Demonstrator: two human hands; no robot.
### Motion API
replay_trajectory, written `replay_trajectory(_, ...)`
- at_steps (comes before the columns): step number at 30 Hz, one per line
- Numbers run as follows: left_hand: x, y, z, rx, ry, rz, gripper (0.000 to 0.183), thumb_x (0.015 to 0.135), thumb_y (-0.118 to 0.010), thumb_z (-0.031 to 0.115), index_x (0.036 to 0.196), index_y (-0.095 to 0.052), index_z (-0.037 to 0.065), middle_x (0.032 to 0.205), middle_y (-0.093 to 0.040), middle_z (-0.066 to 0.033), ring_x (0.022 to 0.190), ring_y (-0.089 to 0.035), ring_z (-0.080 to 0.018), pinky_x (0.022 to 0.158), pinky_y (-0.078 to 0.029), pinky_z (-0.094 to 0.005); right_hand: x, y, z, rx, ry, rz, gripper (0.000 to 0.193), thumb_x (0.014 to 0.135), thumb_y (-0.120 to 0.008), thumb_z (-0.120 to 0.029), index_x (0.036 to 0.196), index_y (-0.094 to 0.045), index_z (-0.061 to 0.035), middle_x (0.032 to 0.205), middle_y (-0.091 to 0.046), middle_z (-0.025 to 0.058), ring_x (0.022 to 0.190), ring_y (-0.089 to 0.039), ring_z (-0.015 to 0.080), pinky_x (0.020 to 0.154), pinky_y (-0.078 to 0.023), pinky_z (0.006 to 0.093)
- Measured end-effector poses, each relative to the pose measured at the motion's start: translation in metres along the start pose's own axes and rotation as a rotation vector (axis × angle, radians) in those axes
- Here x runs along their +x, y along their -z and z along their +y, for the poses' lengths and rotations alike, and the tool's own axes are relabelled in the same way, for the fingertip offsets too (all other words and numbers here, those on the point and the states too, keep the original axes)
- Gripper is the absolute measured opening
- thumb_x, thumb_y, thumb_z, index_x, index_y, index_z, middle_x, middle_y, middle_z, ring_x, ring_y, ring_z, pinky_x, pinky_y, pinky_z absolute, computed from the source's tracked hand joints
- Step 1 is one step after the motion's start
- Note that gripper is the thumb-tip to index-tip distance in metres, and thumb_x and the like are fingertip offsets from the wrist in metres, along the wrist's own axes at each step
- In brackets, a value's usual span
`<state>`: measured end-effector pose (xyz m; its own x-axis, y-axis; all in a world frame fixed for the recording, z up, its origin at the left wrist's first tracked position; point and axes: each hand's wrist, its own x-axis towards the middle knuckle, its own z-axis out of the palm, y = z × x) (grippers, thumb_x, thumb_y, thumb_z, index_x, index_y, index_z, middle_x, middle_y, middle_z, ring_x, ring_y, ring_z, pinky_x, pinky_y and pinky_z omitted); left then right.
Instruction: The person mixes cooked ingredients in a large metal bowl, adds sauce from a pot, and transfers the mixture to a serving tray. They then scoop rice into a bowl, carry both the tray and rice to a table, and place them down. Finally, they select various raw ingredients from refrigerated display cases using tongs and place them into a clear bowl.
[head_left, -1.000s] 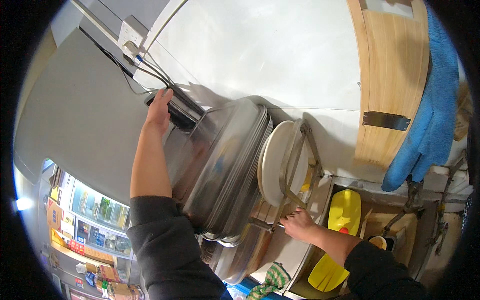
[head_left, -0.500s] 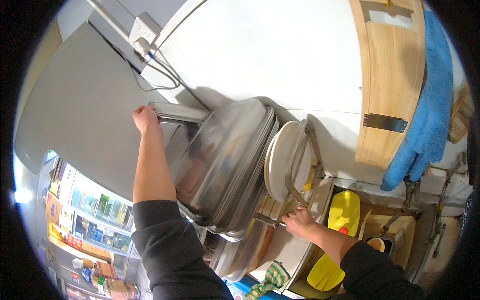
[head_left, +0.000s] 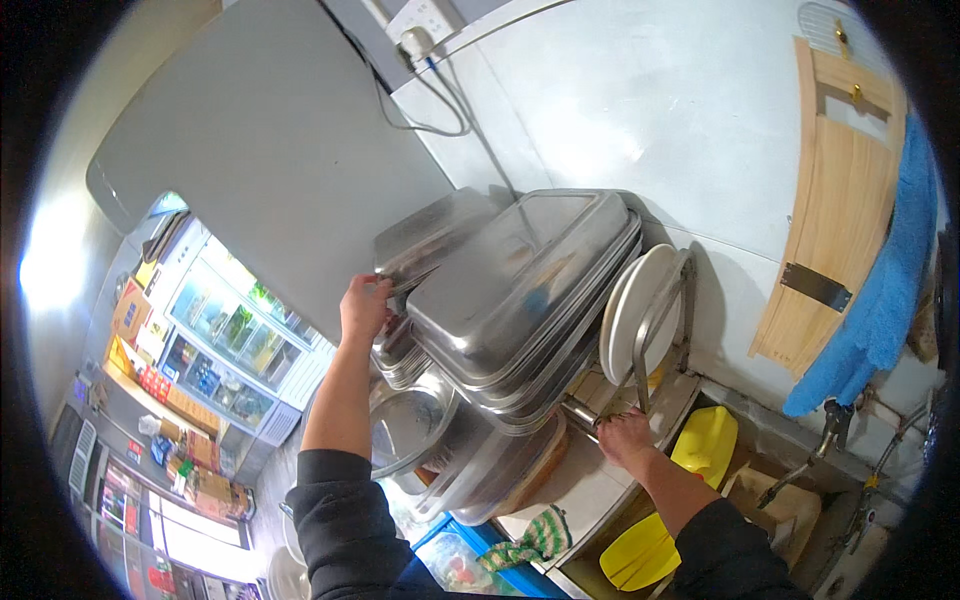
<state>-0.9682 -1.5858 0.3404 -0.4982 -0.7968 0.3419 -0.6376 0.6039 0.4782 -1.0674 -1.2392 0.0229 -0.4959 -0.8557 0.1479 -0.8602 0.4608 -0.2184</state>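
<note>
My left hand [head_left: 365, 308] grips the near edge of a small metal tray [head_left: 435, 235], its fingers closed on the rim. The tray lies bottom up at the left of a tall stack of large, overturned metal pans [head_left: 520, 270]. Under it, the rims of smaller nested metal pans [head_left: 400, 365] show. My right hand [head_left: 625, 437] is closed around the lower bar of a metal plate rack [head_left: 652, 330], right of the stack. White plates [head_left: 618, 310] stand on edge in the rack. The fingertips of my right hand are partly hidden.
A sink [head_left: 800, 470] with a faucet [head_left: 838, 425] and yellow plastic containers [head_left: 708, 440] is at the right. Clear tubs [head_left: 480, 475] and a green striped cloth [head_left: 535, 538] lie below the stack. A blue towel [head_left: 880, 300] hangs beside a wooden board [head_left: 840, 220].
The small tray has come down from nearly edge-on to lying flatter beside the large stack, my left hand still on it. My right hand stays at the rack. The view has shifted.
</note>
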Motion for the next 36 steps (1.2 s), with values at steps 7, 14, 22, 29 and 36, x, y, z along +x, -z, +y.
replay_trajectory(7,-0.019,-0.006,0.015,0.475,-0.557,-0.096,0.020,0.084,-0.056,0.014,0.100,-0.067,0.014,0.107,-0.061,-0.0094,0.105,-0.057,-0.0314,0.087,-0.049,-0.0408,0.003,-0.010,0.000,0.043,-0.021,0.026,0.015,0.084,-0.054,-0.022,0.078,-0.065,-0.0136,0.078,-0.070,0.0088,0.076,-0.068,0.0263,0.083,-0.045,0.0420)
replay_trajectory(14,-0.009,-0.007,0.021,0.634,-0.754,-0.174,0.020,0.079,-0.056,0.009,0.097,-0.065,0.011,0.105,-0.062,-0.0080,0.107,-0.057,-0.0284,0.090,-0.048,-0.0386,0.003,0.004,-0.002,0.069,-0.042,-0.060,0.014,0.084,-0.054,-0.021,0.083,-0.066,-0.0127,0.084,-0.070,0.0102,0.083,-0.067,0.0262,0.086,-0.043,0.0420)
replay_trajectory(22,-0.004,-0.009,0.014,0.682,-0.890,-0.078,0.019,0.080,-0.057,0.014,0.097,-0.062,0.009,0.104,-0.061,-0.0102,0.102,-0.058,-0.0311,0.088,-0.049,-0.0411,0.003,0.001,-0.001,0.079,-0.024,-0.018,0.014,0.084,-0.054,-0.020,0.085,-0.066,-0.0133,0.086,-0.070,0.0084,0.087,-0.067,0.0261,0.087,-0.043,0.0413)
replay_trajectory(29,0.005,0.019,0.038,0.410,-0.572,0.447,0.022,0.084,-0.062,0.030,0.093,-0.057,0.010,0.094,-0.061,-0.0128,0.085,-0.061,-0.0375,0.070,-0.052,-0.0469,0.001,-0.003,0.001,0.059,-0.014,0.035,0.014,0.083,-0.054,-0.019,0.087,-0.067,-0.0129,0.084,-0.070,0.0079,0.083,-0.068,0.0268,0.087,-0.044,0.0417)
replay_trajectory(36,-0.016,0.101,0.032,-0.058,-0.203,0.753,0.025,0.088,-0.061,0.024,0.085,-0.054,0.001,0.082,-0.063,-0.0179,0.067,-0.061,-0.0355,0.058,-0.053,-0.0438,0.000,-0.003,0.001,0.095,-0.026,0.021,0.017,0.080,-0.057,-0.020,0.092,-0.066,-0.0126,0.090,-0.069,0.0112,0.090,-0.067,0.0275,0.091,-0.042,0.0430)
